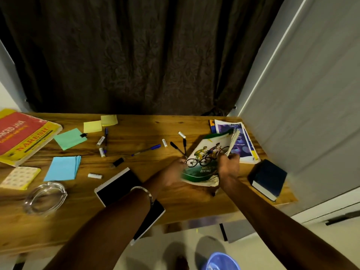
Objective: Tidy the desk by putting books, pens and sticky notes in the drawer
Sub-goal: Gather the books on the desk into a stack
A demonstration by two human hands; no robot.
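Both bare forearms reach over the wooden bench (175, 203), left hand (173, 173) and right hand (228, 166) gripping opposite edges of the worn green cycling-cover book (204, 164), probably to lift it toward the unseen drawer.

Wood desk, paper clutter, glass, cloth.
Grainy brown wooden desk (175, 201) w/ satin sheen; glossy green paper-cover biking book (204, 162), edges frayed; clear smooth glass ashtray (45, 197) lower left; matt crinkled dark cloth curtain (136, 55) up top; matt pastel paper sticky notes (63, 168).
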